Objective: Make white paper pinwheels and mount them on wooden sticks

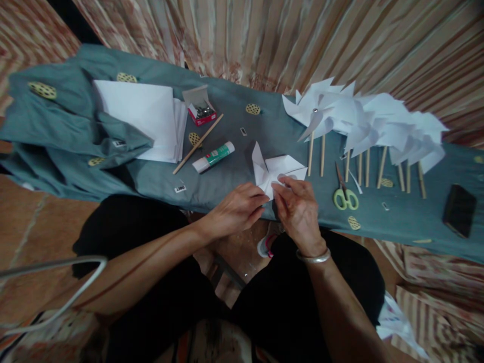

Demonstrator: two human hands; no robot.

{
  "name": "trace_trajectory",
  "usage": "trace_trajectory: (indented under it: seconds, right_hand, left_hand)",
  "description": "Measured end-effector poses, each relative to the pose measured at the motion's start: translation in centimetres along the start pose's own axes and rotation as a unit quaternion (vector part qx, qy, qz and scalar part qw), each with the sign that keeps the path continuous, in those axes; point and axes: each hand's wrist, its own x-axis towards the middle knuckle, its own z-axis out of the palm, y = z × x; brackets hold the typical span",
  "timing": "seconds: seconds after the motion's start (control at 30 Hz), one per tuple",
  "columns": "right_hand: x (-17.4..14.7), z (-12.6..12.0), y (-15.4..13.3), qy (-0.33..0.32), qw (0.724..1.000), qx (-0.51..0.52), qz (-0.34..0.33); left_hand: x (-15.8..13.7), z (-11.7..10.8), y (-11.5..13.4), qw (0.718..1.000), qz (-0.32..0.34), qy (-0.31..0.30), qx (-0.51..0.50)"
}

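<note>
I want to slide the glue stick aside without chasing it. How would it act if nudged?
The glue stick is a smooth cylinder lying on its side, so it would probably roll if pushed across its length. The wrinkled cloth under it may slow it. It looks small and probably light.

This looks like a room in a home turned into a small craft spot. Striped, patterned curtains (340,40) hang close behind a low surface draped with a teal cloth (68,131). On it lie a stack of white paper (143,116), a glue stick (214,157), green-handled scissors (345,194), a small box of pins (200,108), a loose wooden stick (198,143) and a row of finished paper pinwheels (370,126). The floor (26,222) is reddish tile.
</note>
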Motion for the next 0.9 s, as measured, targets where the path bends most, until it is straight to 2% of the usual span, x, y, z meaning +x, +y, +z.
trace_trajectory:
  seconds: [0.67, 0.9]
  right_hand:
    - [-0.03, 0.63, 0.01, -0.011, 1.000, -0.001, -0.026]
    - [-0.29, 0.96, -0.15, -0.021, 1.000, 0.011, 0.005]
  left_hand:
    - [0.25, 0.00, -0.05, 1.000, 0.001, 0.002, -0.005]
    - [0.24, -0.05, -0.05, 1.000, -0.008, -0.004, -0.010]
